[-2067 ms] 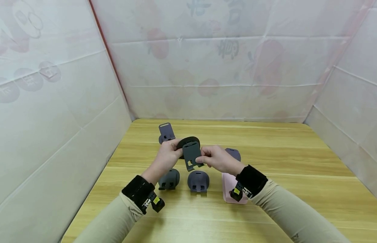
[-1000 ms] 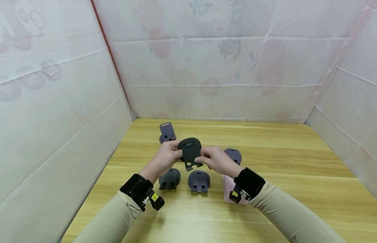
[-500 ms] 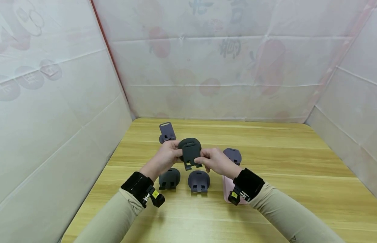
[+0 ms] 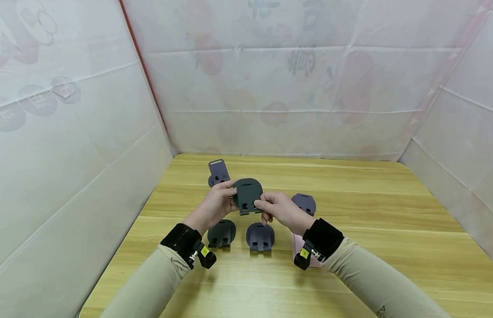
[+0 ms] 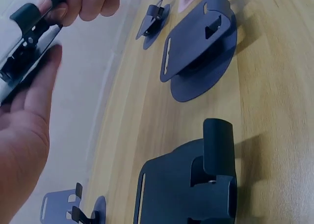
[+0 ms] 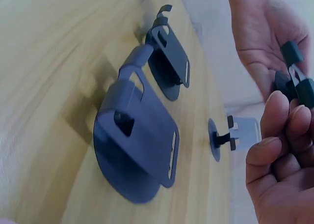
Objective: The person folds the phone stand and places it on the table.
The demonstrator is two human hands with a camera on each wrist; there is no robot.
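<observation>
Above the table's middle, both hands hold one dark grey folding stand (image 4: 247, 195), a round base with a slotted plate lying flat against it. My left hand (image 4: 229, 193) grips its left edge, thumb in front and fingers behind. My right hand (image 4: 260, 206) pinches its lower right corner. In the left wrist view the stand (image 5: 28, 36) lies at the fingertips of my left hand (image 5: 34, 94). The right wrist view shows the stand (image 6: 296, 72) between both hands, with the curled fingers (image 6: 277, 135) of my right hand on it.
On the wooden table (image 4: 369, 212) lie a folded dark stand (image 4: 221, 233), a folded blue-grey stand (image 4: 260, 236) and a third stand (image 4: 303, 203) behind my right wrist. An unfolded stand (image 4: 217, 172) stands farther back. A pink flat object (image 4: 299, 247) lies under my right wrist. White sheet walls enclose three sides.
The plate, which hung below the round base, has been folded up flat against it. Both hands stayed on the stand and lifted it slightly.
</observation>
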